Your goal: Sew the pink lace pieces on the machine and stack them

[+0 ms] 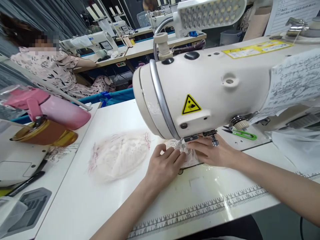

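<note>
Head view, entry for the white worktable (75, 203). Left hand (163, 163): fingers half curled, tips on the sheer white lace fabric (191, 159); whether it pinches, cannot be told. Right hand (216, 152): fingers fairly straight, laid on the same fabric, tips partly hidden; grip cannot be told. Fabric: between the two hands, under the cream, round-nosed sewing machine (212, 80). Oval, sheer white piece with reddish frayed threads (121, 156): flat, left of the left hand. Green-handled metal thread snips (246, 134): just beyond the right hand. Handling note, by judgement: keep lace flat and evenly taut from both sides; guide lightly, since pulling would likely pucker thin cloth; hold fingertips clear of the needle area, hidden here.
</note>
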`<action>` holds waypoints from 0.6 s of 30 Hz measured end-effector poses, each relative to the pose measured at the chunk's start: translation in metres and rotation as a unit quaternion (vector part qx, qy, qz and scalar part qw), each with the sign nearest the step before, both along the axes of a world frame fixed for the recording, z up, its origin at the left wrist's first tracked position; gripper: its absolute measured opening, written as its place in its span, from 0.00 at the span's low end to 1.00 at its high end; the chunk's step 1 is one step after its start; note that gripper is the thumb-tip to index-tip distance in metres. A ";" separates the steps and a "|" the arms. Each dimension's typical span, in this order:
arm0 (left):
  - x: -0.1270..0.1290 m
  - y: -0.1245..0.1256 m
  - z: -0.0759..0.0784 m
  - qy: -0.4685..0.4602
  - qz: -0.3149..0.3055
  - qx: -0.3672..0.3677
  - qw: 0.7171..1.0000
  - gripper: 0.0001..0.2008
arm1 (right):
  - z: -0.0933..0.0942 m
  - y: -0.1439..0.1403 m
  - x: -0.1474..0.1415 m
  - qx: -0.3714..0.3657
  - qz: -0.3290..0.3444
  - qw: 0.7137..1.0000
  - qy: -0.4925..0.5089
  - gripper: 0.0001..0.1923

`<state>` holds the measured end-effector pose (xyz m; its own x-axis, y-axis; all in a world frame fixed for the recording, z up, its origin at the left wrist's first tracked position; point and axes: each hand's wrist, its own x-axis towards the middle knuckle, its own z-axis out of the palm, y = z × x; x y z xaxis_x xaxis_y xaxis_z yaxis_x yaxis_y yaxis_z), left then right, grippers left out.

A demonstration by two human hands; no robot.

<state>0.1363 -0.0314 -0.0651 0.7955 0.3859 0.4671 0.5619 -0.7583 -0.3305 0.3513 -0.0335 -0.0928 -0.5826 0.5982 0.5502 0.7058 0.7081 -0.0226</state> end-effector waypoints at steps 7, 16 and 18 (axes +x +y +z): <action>0.000 -0.001 -0.004 -0.052 -0.003 -0.060 0.997 0.13 | 0.000 0.000 -0.003 0.062 0.012 0.998 -0.012 0.09; -0.003 -0.001 -0.022 -0.002 0.012 -0.166 0.986 0.21 | 0.010 -0.002 -0.004 0.066 0.023 0.997 -0.028 0.11; -0.003 -0.001 -0.021 -0.005 0.017 -0.169 0.986 0.21 | 0.010 -0.002 -0.004 0.067 0.024 0.997 -0.018 0.12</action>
